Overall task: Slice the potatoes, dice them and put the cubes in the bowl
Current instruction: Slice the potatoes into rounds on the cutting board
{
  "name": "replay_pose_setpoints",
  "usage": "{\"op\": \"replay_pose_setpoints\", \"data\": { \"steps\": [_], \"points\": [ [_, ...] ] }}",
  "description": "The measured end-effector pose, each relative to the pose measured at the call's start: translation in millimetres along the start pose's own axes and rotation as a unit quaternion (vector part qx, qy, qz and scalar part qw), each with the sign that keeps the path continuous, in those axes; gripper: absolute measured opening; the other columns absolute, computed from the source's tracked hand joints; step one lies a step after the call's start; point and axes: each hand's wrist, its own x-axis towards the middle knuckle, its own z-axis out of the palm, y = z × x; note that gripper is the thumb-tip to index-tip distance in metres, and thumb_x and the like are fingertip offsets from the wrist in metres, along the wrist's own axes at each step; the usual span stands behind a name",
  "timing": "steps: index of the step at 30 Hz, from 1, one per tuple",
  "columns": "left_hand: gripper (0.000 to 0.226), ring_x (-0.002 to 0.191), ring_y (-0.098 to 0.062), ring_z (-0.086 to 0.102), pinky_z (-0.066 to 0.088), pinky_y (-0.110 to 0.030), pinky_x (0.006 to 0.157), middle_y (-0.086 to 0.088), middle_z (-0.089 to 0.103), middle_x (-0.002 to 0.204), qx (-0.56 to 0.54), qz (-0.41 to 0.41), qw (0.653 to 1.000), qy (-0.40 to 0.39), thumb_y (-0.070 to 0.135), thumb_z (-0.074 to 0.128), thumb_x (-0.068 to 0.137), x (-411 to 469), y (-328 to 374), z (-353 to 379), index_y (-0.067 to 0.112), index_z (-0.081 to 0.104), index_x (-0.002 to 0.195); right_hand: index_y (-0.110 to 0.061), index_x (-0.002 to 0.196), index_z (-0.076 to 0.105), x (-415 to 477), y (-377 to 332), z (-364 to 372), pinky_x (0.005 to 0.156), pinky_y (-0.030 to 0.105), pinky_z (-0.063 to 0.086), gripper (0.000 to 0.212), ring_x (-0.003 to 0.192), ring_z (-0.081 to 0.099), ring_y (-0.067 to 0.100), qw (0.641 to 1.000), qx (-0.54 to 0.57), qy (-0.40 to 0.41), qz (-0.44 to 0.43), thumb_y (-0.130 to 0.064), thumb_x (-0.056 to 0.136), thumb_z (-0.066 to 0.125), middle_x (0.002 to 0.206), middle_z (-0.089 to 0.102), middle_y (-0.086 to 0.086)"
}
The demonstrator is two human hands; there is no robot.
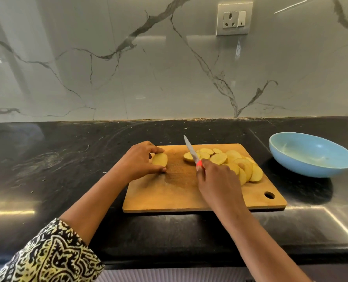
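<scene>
Well, bowl (pixel 311 169) w/ smears, maybe

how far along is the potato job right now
Done: a pile of round slices lies on the right of the cutting board. In hand: the left hand holds an uncut potato piece at the board's left, and the right hand grips the knife, blade over the slices. Left: finishing that piece, all the dicing, and filling the blue bowl, which holds no cubes yet.

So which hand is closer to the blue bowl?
The right. The right hand, holding the knife, is left of the bowl, beside the slices; the left hand grips a potato piece farther left.
</scene>
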Motion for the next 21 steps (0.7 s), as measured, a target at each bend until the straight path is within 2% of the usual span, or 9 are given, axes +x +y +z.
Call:
{"op": "replay_pose_setpoints", "data": {
  "steps": [3,6,10,13,15,17,21],
  "points": [
    [0.067,0.084,-0.006,0.049,0.039,-0.018,0.078,0.009,0.046,0.109,0.002,-0.008,1.0,0.0,0.044,0.075,0.074,1,-2,0,0.023,0.052,0.133,-0.023,0.126,0.054,-4,-2,3,0.066,0.023,0.047,0.033,0.077,0.056,0.007,1.0,0.007,-0.005,-0.018,-0.037,0.102,0.036,0.092,0.063,-0.007],
    [0.062,0.082,-0.006,0.052,0.04,-0.013,0.071,0.008,0.051,0.106,-0.016,0.004,1.0,0.02,0.04,0.078,0.073,-1,-3,0,0.022,0.056,0.129,-0.024,0.134,0.048,-8,-3,5,0.076,0.024,0.049,0.035,0.087,0.06,0.009,0.999,0.022,-0.016,-0.03,-0.034,0.101,0.04,0.099,0.065,-0.006],
    [0.046,0.091,-0.007,0.058,0.045,-0.011,0.071,0.011,0.058,0.107,-0.139,0.0,0.988,0.063,0.028,0.078,0.075,-3,-1,1,0.03,0.063,0.118,-0.024,0.138,0.044,-7,1,5,0.086,0.025,0.044,0.038,0.102,0.058,0.01,0.998,0.053,-0.017,-0.029,-0.029,0.1,0.042,0.113,0.061,-0.006],
    [0.041,0.097,-0.007,0.065,0.053,-0.018,0.082,0.01,0.065,0.108,-0.29,0.002,0.954,0.071,0.013,0.076,0.077,-5,6,2,0.033,0.063,0.11,-0.022,0.13,0.046,-6,7,5,0.079,0.022,0.038,0.03,0.094,0.049,0.008,0.996,0.087,-0.01,-0.015,-0.027,0.1,0.041,0.106,0.049,-0.009],
    [0.041,0.099,-0.006,0.065,0.052,-0.02,0.087,0.009,0.068,0.107,-0.336,0.012,0.939,0.069,0.008,0.075,0.077,-7,9,5,0.03,0.062,0.109,-0.021,0.124,0.046,-5,10,5,0.074,0.023,0.037,0.025,0.087,0.048,0.008,0.995,0.103,-0.008,-0.009,-0.027,0.101,0.04,0.098,0.047,-0.01],
    [0.041,0.098,-0.004,0.066,0.052,-0.02,0.088,0.009,0.069,0.105,-0.342,0.003,0.938,0.055,0.008,0.076,0.076,-6,10,9,0.029,0.063,0.108,-0.022,0.121,0.046,-5,11,5,0.068,0.024,0.04,0.022,0.081,0.053,0.008,0.995,0.103,-0.005,-0.007,-0.029,0.101,0.039,0.09,0.051,-0.01],
    [0.042,0.095,0.001,0.064,0.05,-0.016,0.088,0.011,0.068,0.105,-0.265,-0.036,0.963,0.033,0.021,0.075,0.078,-1,7,15,0.029,0.062,0.117,-0.023,0.122,0.046,-5,10,5,0.062,0.023,0.041,0.025,0.076,0.056,0.008,0.997,0.073,-0.014,-0.011,-0.035,0.102,0.037,0.087,0.055,-0.01]
  ]
}}
